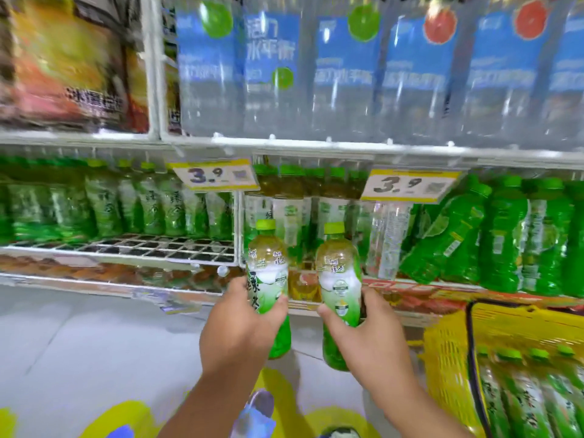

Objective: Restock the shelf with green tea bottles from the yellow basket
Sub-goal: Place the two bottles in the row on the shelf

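My left hand [240, 324] grips a green tea bottle [268, 270] with a lime cap, held upright in front of the shelf. My right hand [366, 330] grips a second green tea bottle [339, 273], also upright, just to its right. Both bottles stand before the wire shelf [126, 248], near a row of like bottles [294, 203] behind them. The yellow basket [448, 349] sits at the lower right, with several green tea bottles [524, 396] lying inside.
Green bottles [104, 203] line the back of the left shelf bay, its front grid bare. Darker green bottles [502, 229] lean at the right. Water bottles with blue labels [347, 74] fill the shelf above. Two price tags [407, 184] hang from its edge. Grey floor lies at lower left.
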